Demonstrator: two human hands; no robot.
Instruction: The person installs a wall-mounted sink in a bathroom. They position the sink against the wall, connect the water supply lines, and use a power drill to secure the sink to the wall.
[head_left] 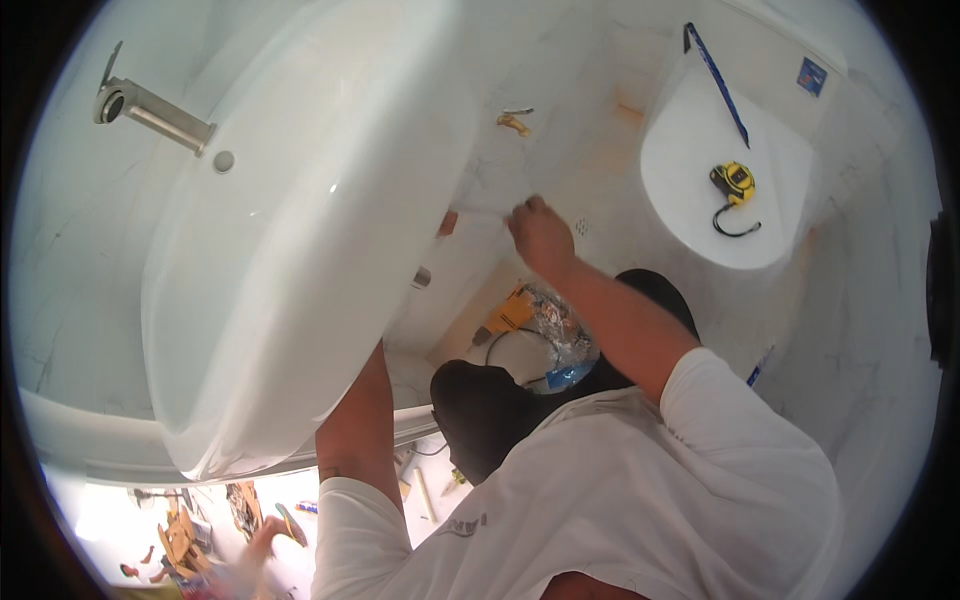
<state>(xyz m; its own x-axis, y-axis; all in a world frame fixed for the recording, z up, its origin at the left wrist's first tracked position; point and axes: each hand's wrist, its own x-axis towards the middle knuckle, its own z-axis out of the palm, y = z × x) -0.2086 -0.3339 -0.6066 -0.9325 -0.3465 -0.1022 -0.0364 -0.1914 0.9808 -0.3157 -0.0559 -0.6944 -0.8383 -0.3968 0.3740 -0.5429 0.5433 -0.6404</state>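
A white wall basin [375, 140] fills the left side. My left forearm [360, 430] goes up under its near edge, and the basin hides the left hand. To the right of the basin, near the wall, my right hand [541, 238] is closed with curled fingers. A faint pale strip runs from its fingertips toward the basin; whether they grip it I cannot make out. Beneath the basin's edge show a short metal pipe end [422, 278] and a small reddish-brown piece [448, 224].
On the white toilet lid [690, 190] lie a yellow-black tape measure [737, 182] and a blue hacksaw [718, 85]. A yellow drill [510, 312] and clear plastic bags [555, 318] rest on the floor. The basin carries a metal faucet [160, 118]. Another person [245, 575] is at lower left.
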